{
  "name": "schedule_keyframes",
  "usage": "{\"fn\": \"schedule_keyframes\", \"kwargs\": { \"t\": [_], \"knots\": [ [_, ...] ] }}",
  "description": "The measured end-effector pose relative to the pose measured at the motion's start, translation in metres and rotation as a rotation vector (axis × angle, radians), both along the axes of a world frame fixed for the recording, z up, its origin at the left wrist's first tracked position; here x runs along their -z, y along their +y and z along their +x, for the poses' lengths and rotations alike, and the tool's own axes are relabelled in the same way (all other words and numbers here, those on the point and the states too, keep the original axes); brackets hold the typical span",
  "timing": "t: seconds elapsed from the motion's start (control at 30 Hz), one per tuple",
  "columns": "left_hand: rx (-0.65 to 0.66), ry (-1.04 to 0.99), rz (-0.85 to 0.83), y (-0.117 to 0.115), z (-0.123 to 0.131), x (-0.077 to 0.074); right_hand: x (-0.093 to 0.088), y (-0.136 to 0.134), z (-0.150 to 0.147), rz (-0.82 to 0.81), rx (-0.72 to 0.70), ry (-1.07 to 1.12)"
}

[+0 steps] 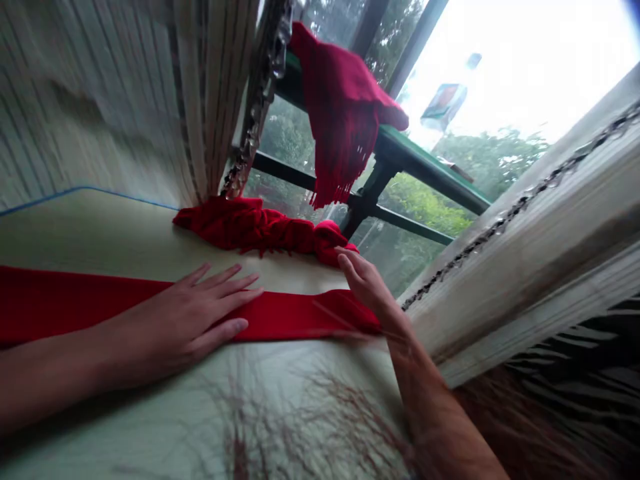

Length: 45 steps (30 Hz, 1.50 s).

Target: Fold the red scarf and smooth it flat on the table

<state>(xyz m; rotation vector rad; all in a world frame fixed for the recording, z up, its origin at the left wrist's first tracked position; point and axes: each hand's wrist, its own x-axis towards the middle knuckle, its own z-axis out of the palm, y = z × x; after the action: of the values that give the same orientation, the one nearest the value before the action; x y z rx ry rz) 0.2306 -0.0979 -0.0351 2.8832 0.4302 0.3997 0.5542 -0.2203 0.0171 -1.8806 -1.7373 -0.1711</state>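
A long red cloth [300,315], perhaps a scarf, lies flat in a strip across the pale table. My left hand [200,310] rests palm down on it, fingers spread. Over the cloth's right end is my right hand [364,279], its fingers extended and close together, the fingertips near a bunched red cloth [270,230] by the window. Whether those fingertips touch the bunched cloth I cannot tell. My right wrist hides part of the strip's end.
A fringed red scarf [345,100] hangs over a green window rail [435,163]. Pale curtains [215,87] with beaded trim frame the window on both sides. Loose strands of hair blur the front of the pale table [165,407].
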Motion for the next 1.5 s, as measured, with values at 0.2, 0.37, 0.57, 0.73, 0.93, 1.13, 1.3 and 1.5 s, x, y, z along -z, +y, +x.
{"fn": "schedule_keyframes", "kwargs": {
  "t": [0.2,0.37,0.57,0.73,0.93,1.13,1.3,1.5],
  "knots": [
    [-0.018,0.149,-0.077,-0.005,0.013,0.000,0.016,0.001,-0.009,-0.091,-0.077,0.003],
    [-0.040,0.064,-0.055,-0.001,0.035,-0.009,0.017,0.000,-0.011,-0.116,-0.092,0.037],
    [-0.045,-0.073,-0.030,-0.011,0.104,-0.031,0.010,-0.006,-0.017,-0.112,-0.102,0.086],
    [-0.007,-0.057,-0.251,-0.002,0.134,-0.026,0.005,-0.010,-0.020,-0.110,-0.100,0.131],
    [0.124,-0.005,-0.409,0.007,0.148,-0.026,0.009,-0.008,-0.015,-0.083,-0.122,0.191],
    [0.142,-0.034,-0.436,0.008,0.158,-0.019,0.033,0.018,0.006,-0.064,-0.109,0.268],
    [0.076,-0.189,-0.198,-0.011,0.143,-0.011,0.043,0.027,0.013,-0.040,-0.133,0.304],
    [0.224,-0.208,-0.056,-0.029,0.111,-0.013,0.042,0.025,0.012,-0.044,-0.143,0.325]
  ]
}}
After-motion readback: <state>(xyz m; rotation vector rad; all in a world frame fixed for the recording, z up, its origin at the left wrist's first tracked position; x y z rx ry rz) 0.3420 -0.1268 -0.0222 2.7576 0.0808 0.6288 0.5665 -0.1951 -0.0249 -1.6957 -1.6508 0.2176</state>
